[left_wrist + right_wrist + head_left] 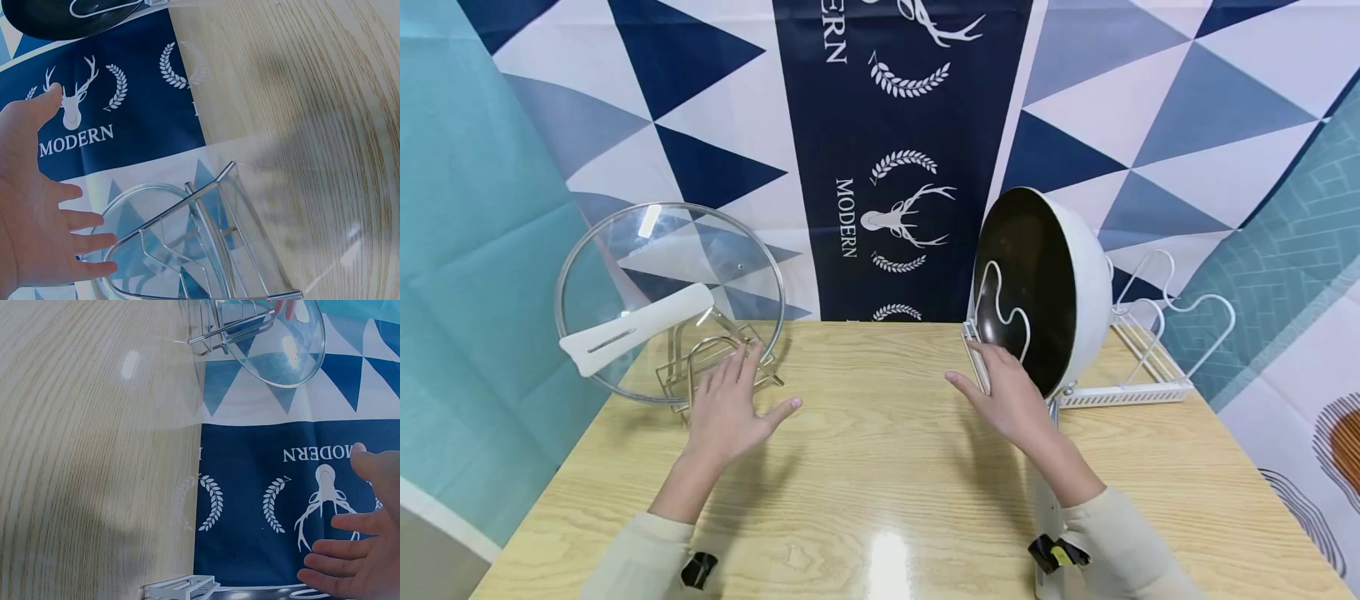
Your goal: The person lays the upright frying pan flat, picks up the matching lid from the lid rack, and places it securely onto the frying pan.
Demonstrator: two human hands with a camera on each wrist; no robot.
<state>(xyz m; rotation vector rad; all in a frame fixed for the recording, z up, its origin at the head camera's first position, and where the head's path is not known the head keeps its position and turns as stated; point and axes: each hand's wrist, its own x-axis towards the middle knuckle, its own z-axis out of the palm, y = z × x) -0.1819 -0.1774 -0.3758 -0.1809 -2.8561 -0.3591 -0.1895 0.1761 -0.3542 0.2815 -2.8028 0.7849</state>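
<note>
My left hand (727, 417) hovers with straight fingers and thumb spread, just in front of a metal wire rack (696, 367). Standing in that rack is a round glass lid (741, 242) with a long white handle (638, 327); in the left wrist view the fingers hold nothing. On the other side, my right hand (1011, 402) is also spread, near a wok (1090, 283), white outside and dark inside. The wok is tilted on its side in a white rack (1123, 395), its handle (1048, 517) pointing toward me, partly hidden by my forearm. The right wrist view shows that palm bare.
Both racks stand on a light wooden table (865, 450). Behind it hangs a patterned backdrop (895, 283) with deer and triangles. More white wire loops (1213, 317) rise at the right end of the white rack. Teal covering (482, 275) borders the left side.
</note>
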